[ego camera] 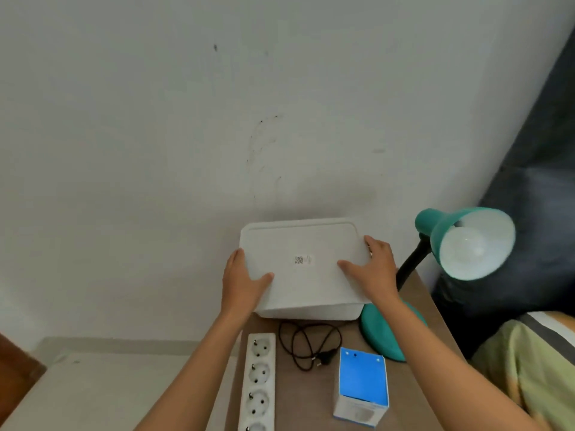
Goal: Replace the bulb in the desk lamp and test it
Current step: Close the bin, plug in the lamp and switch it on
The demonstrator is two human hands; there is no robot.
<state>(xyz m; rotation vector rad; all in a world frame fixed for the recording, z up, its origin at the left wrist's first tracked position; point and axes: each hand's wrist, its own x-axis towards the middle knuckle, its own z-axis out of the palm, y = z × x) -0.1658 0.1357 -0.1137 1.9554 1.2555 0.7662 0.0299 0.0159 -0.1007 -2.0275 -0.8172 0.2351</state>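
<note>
At the centre of the frame, a flat white plastic lid (303,262) is gripped at its two sides: the left hand (241,283) is clamped on the left edge and the right hand (371,269) on the right, above a white plastic box (311,312) on the brown wooden table (417,396). At the right, a teal desk lamp (466,241) with a white bulb (463,247) fitted is seen. Lower down lie a blue-and-white cardboard bulb box (362,385), a coiled black cord (308,345) and a white power strip (258,381).

Both arms fwd, left hand (244,283) & right hand (371,269) palms inward, thumbs on top, fingers (368,241) curled.
</note>
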